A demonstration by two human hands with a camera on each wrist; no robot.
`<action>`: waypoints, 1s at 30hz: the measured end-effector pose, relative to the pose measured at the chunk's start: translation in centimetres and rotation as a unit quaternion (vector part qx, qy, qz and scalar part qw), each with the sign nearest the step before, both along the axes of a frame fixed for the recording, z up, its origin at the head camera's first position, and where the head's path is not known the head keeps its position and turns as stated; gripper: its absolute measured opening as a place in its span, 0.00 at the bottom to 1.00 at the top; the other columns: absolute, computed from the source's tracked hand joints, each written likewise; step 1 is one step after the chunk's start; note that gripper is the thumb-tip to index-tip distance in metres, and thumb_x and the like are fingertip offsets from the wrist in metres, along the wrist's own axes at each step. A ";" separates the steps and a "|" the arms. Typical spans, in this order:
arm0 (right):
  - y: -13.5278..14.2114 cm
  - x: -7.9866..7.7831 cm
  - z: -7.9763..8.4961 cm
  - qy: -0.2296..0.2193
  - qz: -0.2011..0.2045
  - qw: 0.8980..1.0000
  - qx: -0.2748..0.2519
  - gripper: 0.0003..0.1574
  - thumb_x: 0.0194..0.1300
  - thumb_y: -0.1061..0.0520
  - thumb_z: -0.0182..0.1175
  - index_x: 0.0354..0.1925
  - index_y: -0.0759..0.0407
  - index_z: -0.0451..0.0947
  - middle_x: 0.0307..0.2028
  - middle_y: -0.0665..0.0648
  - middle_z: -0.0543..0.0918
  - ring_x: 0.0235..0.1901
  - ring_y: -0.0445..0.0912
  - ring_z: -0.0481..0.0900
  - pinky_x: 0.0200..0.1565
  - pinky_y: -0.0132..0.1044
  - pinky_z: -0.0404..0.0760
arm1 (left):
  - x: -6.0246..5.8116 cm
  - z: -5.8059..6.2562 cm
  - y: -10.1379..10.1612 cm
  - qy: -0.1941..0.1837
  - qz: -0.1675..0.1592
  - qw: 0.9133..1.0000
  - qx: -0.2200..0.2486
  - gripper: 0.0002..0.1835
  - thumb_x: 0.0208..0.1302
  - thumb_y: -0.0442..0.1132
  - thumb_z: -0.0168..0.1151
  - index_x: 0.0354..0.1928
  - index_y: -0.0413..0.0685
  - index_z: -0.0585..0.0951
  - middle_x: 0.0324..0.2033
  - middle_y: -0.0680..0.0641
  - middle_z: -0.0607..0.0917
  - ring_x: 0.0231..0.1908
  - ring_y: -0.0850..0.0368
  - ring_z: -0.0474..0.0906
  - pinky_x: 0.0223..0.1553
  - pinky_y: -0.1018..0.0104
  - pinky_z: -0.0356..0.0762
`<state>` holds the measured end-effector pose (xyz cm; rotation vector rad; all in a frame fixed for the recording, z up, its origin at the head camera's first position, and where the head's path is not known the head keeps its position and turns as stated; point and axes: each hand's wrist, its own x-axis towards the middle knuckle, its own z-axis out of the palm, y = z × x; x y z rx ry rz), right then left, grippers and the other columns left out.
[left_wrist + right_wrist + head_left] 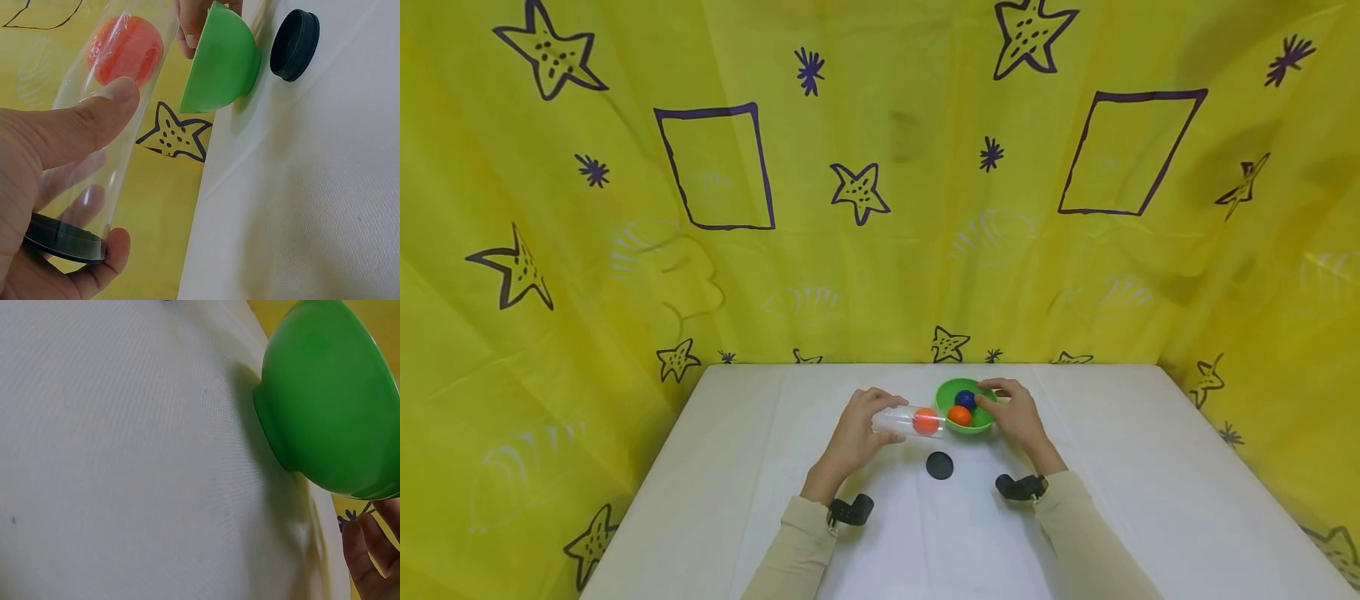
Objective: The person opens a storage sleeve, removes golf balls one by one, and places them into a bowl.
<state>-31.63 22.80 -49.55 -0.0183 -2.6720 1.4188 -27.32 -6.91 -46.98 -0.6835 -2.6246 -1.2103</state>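
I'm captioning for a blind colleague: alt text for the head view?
A left hand holds a clear tube with an orange ball inside; the right hand is at a green bowl containing a blue ball and another orange ball.

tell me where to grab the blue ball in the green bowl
Probably best pinched on its upper left and right sides, coming down from above: the blue ball is round, the green bowl opens upward, and the bowl's orange ball crowds the near side.
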 end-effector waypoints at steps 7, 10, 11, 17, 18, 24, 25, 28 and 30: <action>0.0 0.4 0.0 0.004 -0.020 1.000 -0.018 0.20 0.65 0.49 0.61 0.52 0.55 0.79 0.59 0.61 0.74 0.59 0.59 0.69 0.60 0.56 0.67 | 0.1 0.1 -0.1 0.004 -0.004 1.000 0.004 0.25 0.48 0.41 0.75 0.52 0.58 0.82 0.48 0.54 0.81 0.49 0.58 0.69 0.47 0.63 0.73; -0.1 1.0 0.2 0.006 -0.032 0.999 -0.017 0.18 0.66 0.49 0.59 0.51 0.55 0.79 0.58 0.61 0.74 0.59 0.59 0.69 0.58 0.56 0.69 | 0.0 0.0 -0.2 0.008 -0.002 1.000 0.004 0.25 0.49 0.41 0.75 0.52 0.59 0.82 0.47 0.55 0.81 0.49 0.58 0.69 0.47 0.63 0.73; -0.1 1.2 0.3 0.007 -0.037 0.999 -0.019 0.18 0.67 0.49 0.58 0.51 0.55 0.79 0.58 0.61 0.74 0.59 0.59 0.69 0.58 0.56 0.69 | 0.1 0.0 -0.2 0.010 -0.002 1.000 0.004 0.25 0.49 0.42 0.75 0.52 0.60 0.82 0.47 0.55 0.81 0.49 0.58 0.69 0.47 0.63 0.73; -0.1 2.8 1.0 0.042 -0.045 0.998 -0.025 0.15 0.67 0.52 0.58 0.49 0.59 0.80 0.55 0.62 0.75 0.57 0.58 0.70 0.56 0.54 0.73 | 0.2 0.1 -0.2 0.014 -0.006 1.000 0.006 0.24 0.49 0.41 0.75 0.51 0.59 0.82 0.47 0.54 0.81 0.49 0.57 0.69 0.47 0.63 0.72; -0.1 3.0 1.1 0.049 -0.040 0.998 -0.022 0.16 0.68 0.52 0.57 0.49 0.59 0.79 0.55 0.62 0.75 0.57 0.58 0.70 0.56 0.53 0.73 | 0.2 0.1 -0.2 0.013 -0.005 1.000 0.005 0.24 0.49 0.41 0.75 0.51 0.59 0.82 0.47 0.55 0.81 0.49 0.57 0.69 0.47 0.64 0.72; -0.5 4.7 2.0 0.065 -0.009 0.998 -0.013 0.16 0.68 0.51 0.58 0.49 0.60 0.78 0.54 0.59 0.76 0.56 0.55 0.71 0.55 0.46 0.76 | 0.1 0.2 -0.1 0.008 -0.003 1.000 0.001 0.25 0.48 0.41 0.76 0.51 0.58 0.82 0.47 0.55 0.81 0.48 0.57 0.69 0.47 0.63 0.72; -0.6 5.0 2.1 0.065 -0.006 0.998 -0.011 0.16 0.68 0.51 0.58 0.49 0.59 0.78 0.53 0.58 0.77 0.55 0.53 0.72 0.54 0.43 0.76 | 0.1 0.2 -0.1 0.007 -0.002 1.000 0.001 0.25 0.48 0.41 0.76 0.52 0.58 0.82 0.47 0.54 0.81 0.49 0.57 0.69 0.47 0.63 0.72; -1.0 5.8 2.4 0.060 0.020 0.998 -0.002 0.16 0.67 0.51 0.59 0.49 0.58 0.78 0.49 0.56 0.79 0.51 0.50 0.74 0.49 0.34 0.77 | 0.1 0.2 0.0 0.002 0.005 1.000 0.000 0.25 0.48 0.42 0.76 0.51 0.60 0.82 0.48 0.55 0.81 0.50 0.57 0.69 0.48 0.62 0.74; -1.2 6.2 2.4 0.049 0.050 0.998 -0.003 0.16 0.67 0.51 0.59 0.49 0.57 0.78 0.47 0.55 0.81 0.47 0.48 0.76 0.46 0.31 0.77 | 0.2 0.1 0.0 -0.001 0.009 1.000 0.001 0.25 0.47 0.41 0.76 0.51 0.61 0.82 0.48 0.55 0.81 0.50 0.57 0.70 0.48 0.61 0.74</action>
